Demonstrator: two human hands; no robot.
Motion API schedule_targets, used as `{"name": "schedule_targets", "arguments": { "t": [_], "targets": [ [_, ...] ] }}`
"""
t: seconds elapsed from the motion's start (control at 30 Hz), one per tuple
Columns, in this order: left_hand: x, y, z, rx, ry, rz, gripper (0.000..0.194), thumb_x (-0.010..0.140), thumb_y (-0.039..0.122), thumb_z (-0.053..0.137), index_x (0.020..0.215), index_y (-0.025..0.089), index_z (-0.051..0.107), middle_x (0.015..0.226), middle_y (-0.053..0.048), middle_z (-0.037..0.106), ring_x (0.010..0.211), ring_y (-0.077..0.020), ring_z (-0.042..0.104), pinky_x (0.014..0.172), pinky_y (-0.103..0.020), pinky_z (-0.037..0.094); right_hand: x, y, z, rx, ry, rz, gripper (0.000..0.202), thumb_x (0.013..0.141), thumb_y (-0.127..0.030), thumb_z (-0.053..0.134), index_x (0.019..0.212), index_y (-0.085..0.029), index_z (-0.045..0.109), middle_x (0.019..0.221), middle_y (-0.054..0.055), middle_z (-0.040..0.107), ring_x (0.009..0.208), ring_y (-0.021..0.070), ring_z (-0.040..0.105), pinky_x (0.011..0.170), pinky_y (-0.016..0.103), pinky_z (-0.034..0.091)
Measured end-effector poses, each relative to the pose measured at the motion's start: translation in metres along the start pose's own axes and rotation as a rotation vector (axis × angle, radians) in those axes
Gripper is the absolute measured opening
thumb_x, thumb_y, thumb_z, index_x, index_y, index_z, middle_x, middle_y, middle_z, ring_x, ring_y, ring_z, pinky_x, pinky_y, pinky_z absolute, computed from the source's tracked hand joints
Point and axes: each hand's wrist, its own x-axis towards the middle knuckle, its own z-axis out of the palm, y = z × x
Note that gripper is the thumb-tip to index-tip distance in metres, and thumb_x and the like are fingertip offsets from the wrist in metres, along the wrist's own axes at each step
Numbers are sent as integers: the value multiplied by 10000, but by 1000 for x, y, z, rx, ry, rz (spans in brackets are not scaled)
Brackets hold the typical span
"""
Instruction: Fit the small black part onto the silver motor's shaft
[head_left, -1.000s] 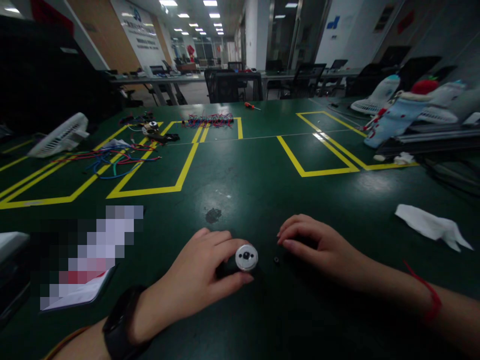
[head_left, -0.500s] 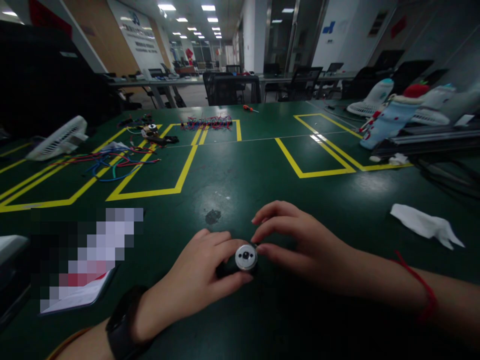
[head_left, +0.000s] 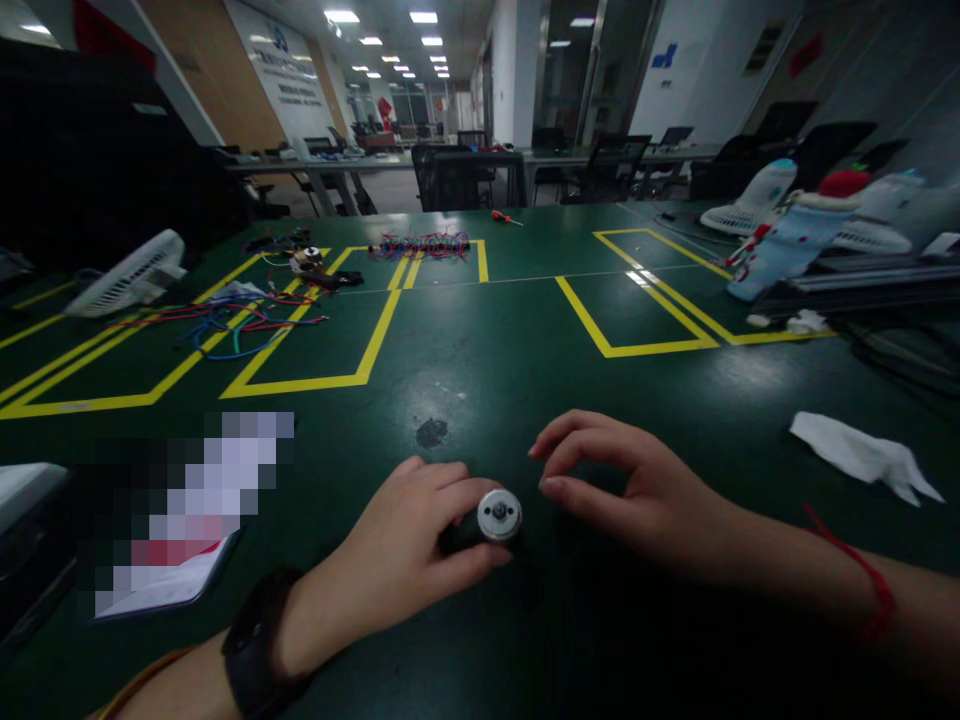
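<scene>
The left hand point(head_left: 412, 528) is at the lower centre of the frame, and its thumb and forefinger are closed around the motor point(head_left: 499, 516). The motor shows its round silver end, with a shaft in the middle and one dark hole on each side. The right hand point(head_left: 634, 492) is just to the right, apart from the motor, with curved fingers; I cannot tell if its fingertips hold something. On the green table point(head_left: 487, 350), a white tissue point(head_left: 862, 455) lies at the right, and wires point(head_left: 232, 325) lie at the left.
</scene>
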Motion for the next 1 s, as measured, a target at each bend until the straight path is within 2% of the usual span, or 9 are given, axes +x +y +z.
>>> {"name": "schedule_targets", "arguments": {
  "t": [0.13, 0.27, 0.4, 0.83, 1.0],
  "targets": [
    [0, 0, -1, -17, -9, -3, 344, 879, 490, 630, 1162, 297, 599, 957, 5, 648, 841, -196, 584, 712, -310, 335, -13, 23, -11, 102, 92, 176, 159, 908, -335, 601, 839, -209, 669, 955, 50, 672, 896, 191, 631, 799, 319, 497],
    [-1, 0, -1, -17, -16, -8, 344, 889, 488, 619, 1173, 297, 590, 965, 2, 649, 843, -202, 579, 718, -319, 331, -23, 48, -16, 254, 282, 332, 188, 879, -395, 642, 847, -212, 667, 825, 15, 646, 768, 161, 596, 691, 286, 472],
    [0, 0, 0, -21, -27, -17, 346, 884, 488, 629, 1179, 314, 575, 971, 14, 646, 851, -203, 577, 723, -327, 320, -23, 57, -16, 443, 389, 405, 175, 842, -389, 695, 849, -215, 679, 788, 7, 655, 740, 149, 598, 667, 275, 465],
    [-2, -1, 0, -20, -36, -16, 338, 896, 479, 625, 1189, 329, 547, 985, 37, 638, 865, -190, 581, 735, -331, 312, -25, 52, -14, 401, 393, 455, 203, 836, -424, 695, 828, -223, 674, 740, -3, 627, 644, 123, 560, 557, 248, 432],
    [-1, -2, 1, -13, -26, -3, 339, 899, 485, 622, 1187, 330, 536, 1000, 43, 637, 869, -183, 586, 722, -324, 312, -26, 51, -13, 369, 369, 423, 177, 843, -418, 690, 847, -241, 683, 772, -3, 642, 719, 136, 585, 630, 254, 458]
  ]
}}
